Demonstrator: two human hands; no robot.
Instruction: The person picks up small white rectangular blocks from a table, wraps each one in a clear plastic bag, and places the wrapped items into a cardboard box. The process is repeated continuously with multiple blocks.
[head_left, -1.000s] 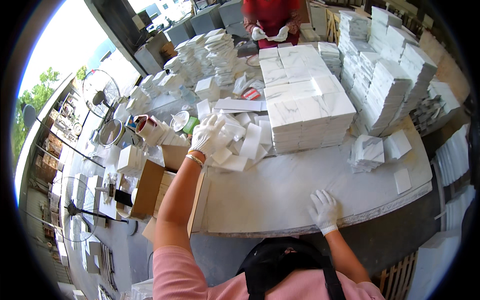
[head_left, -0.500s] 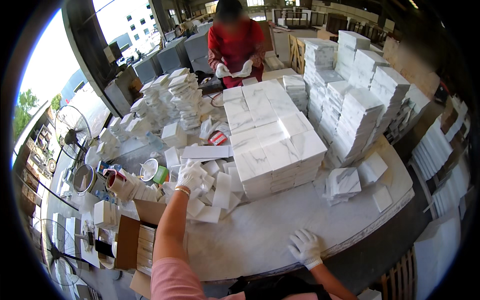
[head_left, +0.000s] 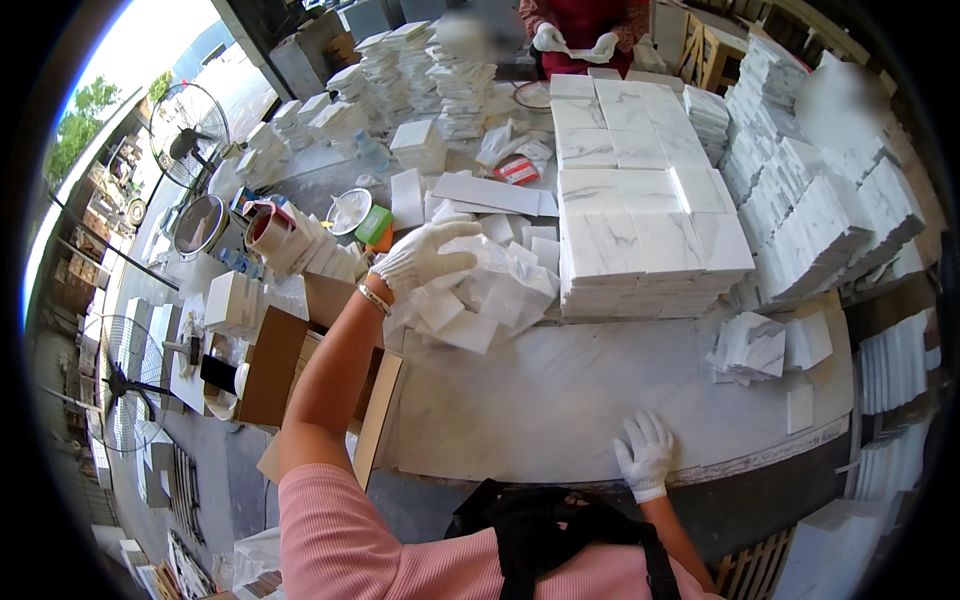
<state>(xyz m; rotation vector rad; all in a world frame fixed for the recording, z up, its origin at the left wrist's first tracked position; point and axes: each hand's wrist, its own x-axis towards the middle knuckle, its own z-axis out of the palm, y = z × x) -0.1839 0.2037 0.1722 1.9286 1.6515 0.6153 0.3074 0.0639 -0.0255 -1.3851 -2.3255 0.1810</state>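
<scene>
Under a wide roof, a pale slab tabletop point(head_left: 500, 430) spreads before the person; taking its bare middle as the clock's centre, loose white pieces point(head_left: 470, 330) lie jumbled at 11 o'clock, partly under clear plastic point(head_left: 520, 295). Above them hovers the person's left hand point(head_left: 430, 255), gloved, thumb and fingers well parted, with nothing visible between them; whether its underside touches the plastic cannot be told. At 4 o'clock the right hand point(head_left: 645, 450) rests palm down near the table edge, fingers spread and empty.

Plastic could snag on the glove and drag several pieces along, chipping corners as they slide over one another. A sweep toward 1 o'clock might knock the block of marbled tiles point(head_left: 620, 240) standing just beside the heap. At 9 o'clock the left forearm point(head_left: 335, 370) passes close to a cardboard box point(head_left: 268, 365), whose flap a sleeve could catch. At 3 o'clock a single small tile point(head_left: 800, 409) lies near the rim, where a stray push could tip it off.
</scene>
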